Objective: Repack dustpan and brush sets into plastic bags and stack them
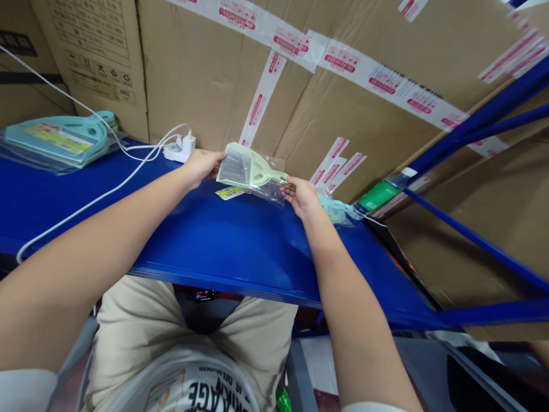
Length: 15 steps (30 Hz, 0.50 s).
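A pale green dustpan and brush set (251,169) in a clear plastic bag is held just above the blue shelf (223,234). My left hand (201,167) pinches its wide, bristled end. On the other side, my right hand (301,194) grips the handle end and the loose plastic. A yellow and white label (230,192) shows under the set's lower edge. Behind my right wrist lies a light blue bagged item (335,209), partly hidden by the arm.
Several light blue bagged dustpans (64,137) lie stacked at the left. A white power strip (180,150) with cables stands near the taped cardboard boxes (193,74). At right, a green-labelled bottle (384,193) leans by the blue frame (476,240).
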### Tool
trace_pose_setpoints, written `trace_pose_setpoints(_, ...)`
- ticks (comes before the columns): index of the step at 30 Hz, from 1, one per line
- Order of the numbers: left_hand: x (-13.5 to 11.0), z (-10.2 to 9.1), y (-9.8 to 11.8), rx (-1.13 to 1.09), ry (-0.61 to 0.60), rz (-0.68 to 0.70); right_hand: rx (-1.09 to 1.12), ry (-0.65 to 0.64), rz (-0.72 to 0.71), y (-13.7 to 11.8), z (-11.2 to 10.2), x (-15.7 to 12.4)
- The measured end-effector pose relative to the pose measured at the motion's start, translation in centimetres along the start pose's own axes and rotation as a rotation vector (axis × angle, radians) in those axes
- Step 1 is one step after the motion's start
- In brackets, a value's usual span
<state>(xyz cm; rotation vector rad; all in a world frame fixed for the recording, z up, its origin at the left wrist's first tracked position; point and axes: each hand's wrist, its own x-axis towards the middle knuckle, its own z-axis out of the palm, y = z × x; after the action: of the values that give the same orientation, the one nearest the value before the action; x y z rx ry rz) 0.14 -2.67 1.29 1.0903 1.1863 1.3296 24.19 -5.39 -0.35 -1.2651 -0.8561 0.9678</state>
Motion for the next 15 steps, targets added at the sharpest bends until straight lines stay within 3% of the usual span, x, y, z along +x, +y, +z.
trace_pose_setpoints(6,0.8,-0.5,0.1,-0.045,-0.003,0.027,0.007,0.086,0.039,-0.7,0.1,-0.6)
trace_pose_setpoints(10,0.8,-0.7,0.2,-0.056,-0.01,0.036,0.009,0.062,0.017,-0.7,-0.1,-0.5)
trace_pose_setpoints(15,-0.2,-0.5,0.5,-0.046,-0.14,0.013,0.029,0.103,0.001,-0.7,-0.1,-0.4)
